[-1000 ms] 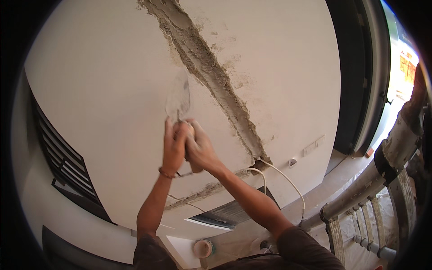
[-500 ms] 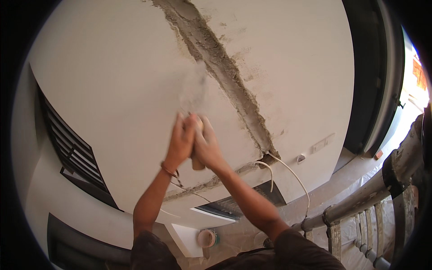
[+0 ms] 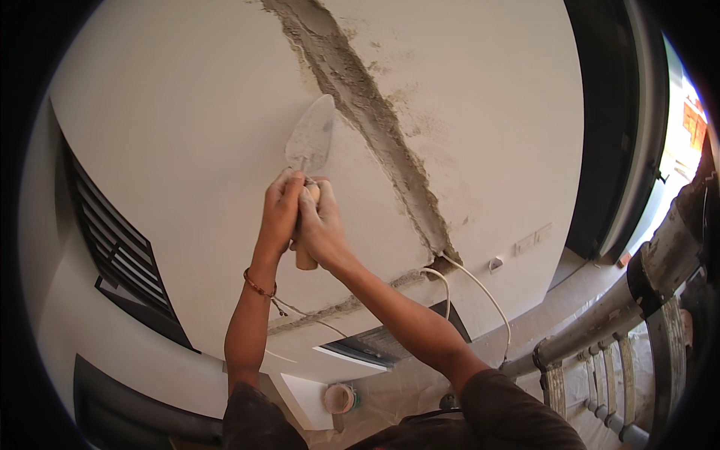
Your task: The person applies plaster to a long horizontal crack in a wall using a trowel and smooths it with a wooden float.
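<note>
**A:** Well, both hands are on the trowel (image 3: 311, 139). The left hand (image 3: 279, 214) wraps the upper end of the wooden handle (image 3: 304, 255), and the right hand (image 3: 321, 229) is clenched around it just beside the left, thumb side up. Neither one is loose.

**B:** And the blade?

**A:** Above the knuckles, tip pointing away from the hands, its flat face against the white surface (image 3: 165, 150). It sits just to the left of the grey filled groove (image 3: 367, 112) that runs diagonally past the right hand. I can't tell whether it carries fresh mortar; it looks dusted grey.

**B:** So what could go wrong?

**A:** In my view, 3 things. If the blade tilts, an edge could dig in and score the smooth white finish beside the groove. If the 2 hands push unevenly, the tip could skid into the groove and drag filler out of it.

**B:** And the 3rd?

**A:** The stance. Both arms are stretched up and away from the body, and ladder rungs (image 3: 600, 382) show down to the right of the right elbow. Leaning harder into the stroke could cost balance, I'd guess.

**B:** Anything near the wrists?

**A:** White cables (image 3: 480, 289) hang out where the groove ends, below the right forearm. A low pass of that arm could snag them. The left wrist wears a bracelet (image 3: 259, 285), clear of everything.
</note>
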Motion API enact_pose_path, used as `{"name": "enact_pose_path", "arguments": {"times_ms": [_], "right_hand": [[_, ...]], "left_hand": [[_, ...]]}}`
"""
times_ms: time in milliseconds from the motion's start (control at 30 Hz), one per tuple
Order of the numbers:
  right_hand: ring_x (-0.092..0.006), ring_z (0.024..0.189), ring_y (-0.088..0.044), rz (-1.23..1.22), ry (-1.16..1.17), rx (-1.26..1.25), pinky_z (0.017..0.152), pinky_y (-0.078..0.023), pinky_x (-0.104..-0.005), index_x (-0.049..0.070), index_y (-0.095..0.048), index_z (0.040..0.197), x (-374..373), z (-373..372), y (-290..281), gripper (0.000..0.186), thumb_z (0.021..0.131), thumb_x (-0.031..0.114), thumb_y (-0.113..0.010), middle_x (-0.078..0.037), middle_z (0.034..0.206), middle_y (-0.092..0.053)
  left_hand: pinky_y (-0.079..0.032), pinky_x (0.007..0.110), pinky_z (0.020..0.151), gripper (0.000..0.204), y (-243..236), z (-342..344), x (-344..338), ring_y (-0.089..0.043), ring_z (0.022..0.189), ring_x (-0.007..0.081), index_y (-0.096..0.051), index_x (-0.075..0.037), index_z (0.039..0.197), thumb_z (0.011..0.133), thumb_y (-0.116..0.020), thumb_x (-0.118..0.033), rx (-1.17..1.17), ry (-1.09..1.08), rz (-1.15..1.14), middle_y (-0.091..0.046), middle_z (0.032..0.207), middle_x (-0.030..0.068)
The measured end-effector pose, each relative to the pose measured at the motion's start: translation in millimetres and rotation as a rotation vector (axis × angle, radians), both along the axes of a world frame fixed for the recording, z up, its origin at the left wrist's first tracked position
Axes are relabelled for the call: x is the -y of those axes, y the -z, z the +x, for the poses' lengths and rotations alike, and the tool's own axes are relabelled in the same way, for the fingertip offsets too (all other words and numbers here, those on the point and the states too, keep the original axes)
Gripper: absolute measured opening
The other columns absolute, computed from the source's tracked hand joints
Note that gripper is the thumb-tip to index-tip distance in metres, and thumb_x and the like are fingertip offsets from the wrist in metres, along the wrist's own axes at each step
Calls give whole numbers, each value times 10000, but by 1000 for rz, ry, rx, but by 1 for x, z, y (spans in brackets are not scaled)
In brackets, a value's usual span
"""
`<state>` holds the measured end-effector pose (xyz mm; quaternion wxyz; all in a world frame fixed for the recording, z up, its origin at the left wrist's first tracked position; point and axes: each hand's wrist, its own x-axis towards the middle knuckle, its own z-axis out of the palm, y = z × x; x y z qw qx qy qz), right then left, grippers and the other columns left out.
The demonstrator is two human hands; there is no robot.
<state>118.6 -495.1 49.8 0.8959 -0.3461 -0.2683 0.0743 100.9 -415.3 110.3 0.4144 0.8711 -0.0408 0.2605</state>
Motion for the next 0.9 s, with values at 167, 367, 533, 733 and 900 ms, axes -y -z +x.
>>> {"name": "enact_pose_path", "arguments": {"times_ms": [167, 367, 533, 733, 900], "right_hand": [[-136, 555, -569, 159, -13, -291, 412, -492, -263, 56, -405, 1241, -17, -18, 60, 279, 1078, 283, -398, -89, 831, -568], [-119, 520, -550, 132, -78, -138, 403, -490, -279, 68, -394, 1269, 0, -3, 39, 349, 1080, 361, -400, -60, 762, -534], [-124, 545, -542, 95, -124, -429, 444, -508, -278, 110, -406, 1234, -9, -24, 122, 416, 1050, 483, -404, -60, 796, -543], [-117, 548, -535, 103, -87, -306, 453, -511, -282, 116, -427, 1186, 10, -14, 97, 374, 1056, 465, -398, -46, 780, -530], [-118, 545, -530, 90, -166, -492, 450, -506, -281, 114, -440, 1185, -5, -26, 153, 366, 1063, 456, -388, -39, 778, -521]], "left_hand": [[-440, 301, 659, 270, 58, 9, -17, -456, 724, 87, -527, -10, 808, 1000, -519, -200, -226, -66, 137, -516, 733, 8], [-443, 294, 610, 362, 29, 8, 4, -467, 681, 80, -533, 7, 789, 1046, -530, -248, -158, -78, -5, -524, 664, -4], [-456, 274, 650, 318, 119, 15, -31, -486, 727, 70, -599, 8, 858, 1036, -548, -251, -226, -3, 354, -544, 726, -14], [-429, 336, 572, 329, 84, 11, 5, -437, 613, 115, -546, 20, 802, 1029, -539, -218, -126, -39, 132, -484, 608, 91], [-429, 349, 575, 332, 161, 13, -30, -448, 597, 137, -540, 24, 806, 1025, -543, -224, -142, -1, 358, -491, 610, 140]]}}
